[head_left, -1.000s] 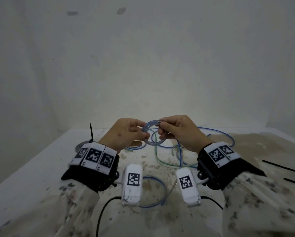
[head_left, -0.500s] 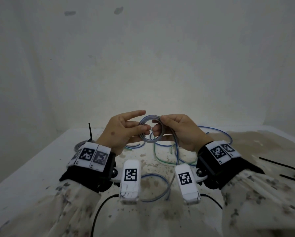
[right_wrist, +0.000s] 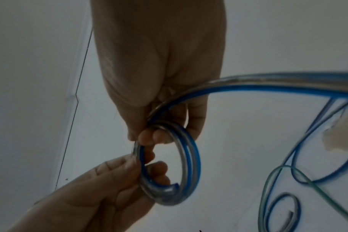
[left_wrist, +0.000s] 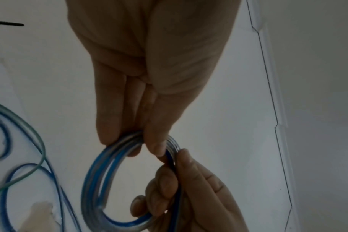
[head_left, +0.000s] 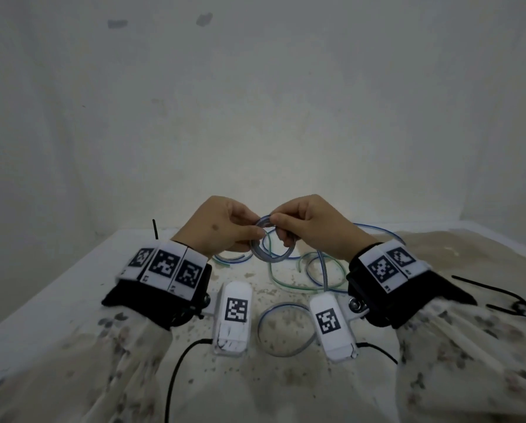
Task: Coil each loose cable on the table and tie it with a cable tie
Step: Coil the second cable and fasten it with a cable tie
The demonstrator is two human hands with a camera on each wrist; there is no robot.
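A: Why is the coil [head_left: 263, 239] held up between both hands?

B: The left hand [head_left: 222, 228] pinches the wound turns together so they cannot spring open; the right hand [head_left: 310, 227] pinches the coil's top, probably to lay on the next turn. The cable's unwound length [head_left: 324, 270] hangs to the table [head_left: 72, 285].

A: Any containers?

B: None visible. Other loose cables [head_left: 289, 285] lie beyond, and black cable ties [head_left: 499, 293] to the right, apart.
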